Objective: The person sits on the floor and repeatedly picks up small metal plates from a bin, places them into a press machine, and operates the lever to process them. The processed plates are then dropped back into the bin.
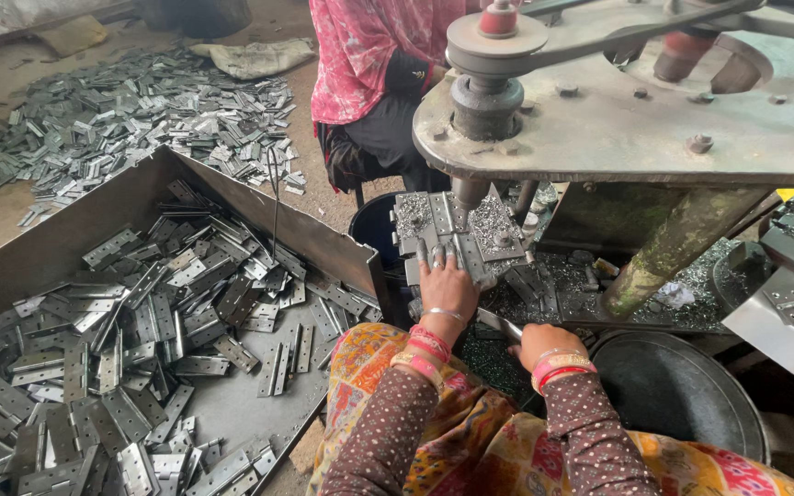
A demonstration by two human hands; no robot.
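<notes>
Left hand [448,287] lies flat, fingers spread, pressing a metal hinge plate [441,220] on the jig [498,230] under the drill spindle [470,191]. Right hand [537,342] is closed around a lever handle [498,323], low and near the lap. Swarf litters the machine bed [590,276]. Judgement: keep fingertips clear of the spindle line, hold the plate square, feed the lever steadily. Tray of hinges [149,331] sits to the left, a dark bin [682,395] to the right.

Grey steel machine plate [618,138] overhangs the left hand [448,289]; open room between tall sheet-metal bin wall [277,216] and green slanted post [677,243].
</notes>
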